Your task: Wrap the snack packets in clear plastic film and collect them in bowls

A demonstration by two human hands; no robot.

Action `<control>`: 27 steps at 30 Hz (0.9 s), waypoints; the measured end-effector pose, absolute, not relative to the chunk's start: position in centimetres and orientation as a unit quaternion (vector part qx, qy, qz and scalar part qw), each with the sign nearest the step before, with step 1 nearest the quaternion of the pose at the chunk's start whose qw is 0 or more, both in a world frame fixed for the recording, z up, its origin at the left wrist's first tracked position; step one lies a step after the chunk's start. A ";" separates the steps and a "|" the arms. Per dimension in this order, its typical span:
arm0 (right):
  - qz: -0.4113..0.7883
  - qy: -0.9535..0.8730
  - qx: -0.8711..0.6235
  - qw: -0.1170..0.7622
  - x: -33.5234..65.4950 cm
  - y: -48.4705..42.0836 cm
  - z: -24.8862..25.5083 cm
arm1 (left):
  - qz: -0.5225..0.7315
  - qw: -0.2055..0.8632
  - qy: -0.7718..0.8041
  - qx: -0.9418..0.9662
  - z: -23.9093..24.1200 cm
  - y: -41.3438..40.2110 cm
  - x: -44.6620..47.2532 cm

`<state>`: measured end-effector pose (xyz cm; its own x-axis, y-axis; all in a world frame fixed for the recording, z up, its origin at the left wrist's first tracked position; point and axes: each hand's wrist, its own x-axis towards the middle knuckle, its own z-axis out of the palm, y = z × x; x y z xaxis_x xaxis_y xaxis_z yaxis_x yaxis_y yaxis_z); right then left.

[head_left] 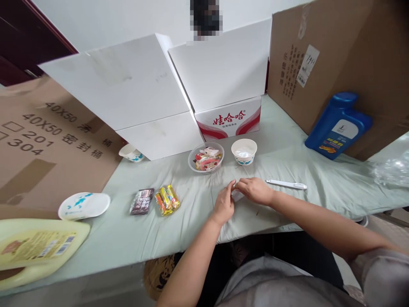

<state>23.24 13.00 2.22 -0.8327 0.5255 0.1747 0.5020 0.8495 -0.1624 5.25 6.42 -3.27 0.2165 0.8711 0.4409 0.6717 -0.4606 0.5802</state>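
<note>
Close together near the table's front edge, my left hand (225, 202) and my right hand (254, 190) are both closed, fingertips pinching a small piece of clear plastic (237, 195), perhaps a bag. Much of it is hidden by the fingers. Just beyond them stands a paper bowl (244, 160) with something clear and crinkled inside. Left of that bowl is a clear plastic tub (191, 164) of wrapped snacks (207, 160). A white utility knife (286, 184) lies to the right of my right hand.
Brown cocoa packets (142, 201) and yellow-wrapped sticks (168, 200) lie to the left. Paper bowls (84, 205), a pale yellow jug (41, 249) and a blue bottle (338, 125) lie or stand farther out. White boxes (228, 117) and brown cartons (306, 72) wall the back and sides.
</note>
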 end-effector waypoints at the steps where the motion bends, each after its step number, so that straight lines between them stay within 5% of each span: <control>1: 0.055 -0.948 -0.301 0.084 22.7 13.7 2.2 | 0.385 0.131 0.509 0.759 -3.5 6.4 5.2; 14: 0.027 -0.884 -0.452 0.118 21.7 15.0 0.0 | 0.324 0.106 0.559 0.756 -2.8 6.3 5.9; 20: 0.049 -0.938 -0.267 0.217 23.0 13.1 -1.0 | 0.282 0.034 0.608 0.741 -2.5 6.5 6.4; 27: 0.064 -0.953 -0.252 0.155 24.0 11.6 -0.4 | 0.320 0.012 0.632 0.706 -2.6 6.4 5.7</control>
